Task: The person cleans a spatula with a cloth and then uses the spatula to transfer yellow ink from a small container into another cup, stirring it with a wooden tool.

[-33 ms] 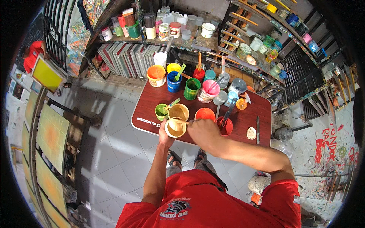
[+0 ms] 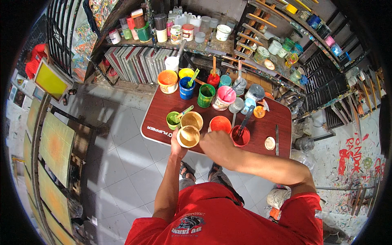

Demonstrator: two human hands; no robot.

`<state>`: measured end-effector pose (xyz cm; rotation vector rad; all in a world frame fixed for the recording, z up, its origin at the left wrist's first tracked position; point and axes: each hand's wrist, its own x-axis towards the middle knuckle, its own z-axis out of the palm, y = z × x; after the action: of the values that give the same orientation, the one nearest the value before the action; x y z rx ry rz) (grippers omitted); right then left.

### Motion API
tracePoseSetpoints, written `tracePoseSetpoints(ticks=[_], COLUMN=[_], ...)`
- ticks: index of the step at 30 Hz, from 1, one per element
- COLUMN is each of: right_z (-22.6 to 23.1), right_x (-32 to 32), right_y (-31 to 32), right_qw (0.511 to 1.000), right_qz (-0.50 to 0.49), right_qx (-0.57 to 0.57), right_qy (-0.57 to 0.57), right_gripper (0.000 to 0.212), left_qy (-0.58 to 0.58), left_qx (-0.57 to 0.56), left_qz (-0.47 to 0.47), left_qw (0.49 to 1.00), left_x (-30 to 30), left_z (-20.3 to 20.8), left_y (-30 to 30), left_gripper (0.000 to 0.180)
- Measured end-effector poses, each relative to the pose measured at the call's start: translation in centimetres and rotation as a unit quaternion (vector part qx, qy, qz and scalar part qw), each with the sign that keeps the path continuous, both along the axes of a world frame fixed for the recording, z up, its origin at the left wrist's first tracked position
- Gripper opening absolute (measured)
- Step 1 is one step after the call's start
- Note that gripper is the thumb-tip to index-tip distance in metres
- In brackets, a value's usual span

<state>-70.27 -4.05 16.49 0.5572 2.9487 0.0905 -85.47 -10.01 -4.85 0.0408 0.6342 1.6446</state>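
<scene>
Table (image 2: 160,116) smooth, I note; on it, blue tub (image 2: 186,93), glossy plastic; by the table's edge, a smooth-rimmed cup (image 2: 189,145).

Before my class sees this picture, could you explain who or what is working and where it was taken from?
There is no machine: a person works with two bare hands. A wide fisheye camera worn on the head looks down, so straight edges bend. The left hand holds a tan cup; the right hand is beside it, its grip hidden. On the dark red table stand many pots, including a blue pot, a green pot and a pink-rimmed pot. A pale disc lies toward the right.
</scene>
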Motion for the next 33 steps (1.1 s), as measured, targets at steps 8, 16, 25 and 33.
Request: tracePoseSetpoints(ticks=[8,16,25,33], right_z=[1.6,1.6,1.3,2.1], right_x=[-0.9,-0.3,-0.1,0.1], right_y=[-0.4,0.2,-1.1,-1.4], right_qw=[0.999,0.998,0.999,0.998], right_qz=[0.035,0.045,0.040,0.060], right_qx=[0.024,0.036,0.008,0.025], right_qy=[0.004,-0.022,-0.017,-0.022], right_gripper=[0.008,0.009,0.011,0.009], left_qy=[-0.005,0.025,0.004,0.000], left_qx=[0.003,-0.012,0.016,-0.008], left_qz=[0.015,0.013,0.027,0.018], left_qw=[1.000,1.000,1.000,1.000], left_x=[0.3,0.7,2.4,2.1], left_z=[-1.2,-1.3,0.3,-0.5], left_y=[-0.2,-0.1,-0.7,-1.4], left_gripper=[0.053,0.052,0.044,0.045])
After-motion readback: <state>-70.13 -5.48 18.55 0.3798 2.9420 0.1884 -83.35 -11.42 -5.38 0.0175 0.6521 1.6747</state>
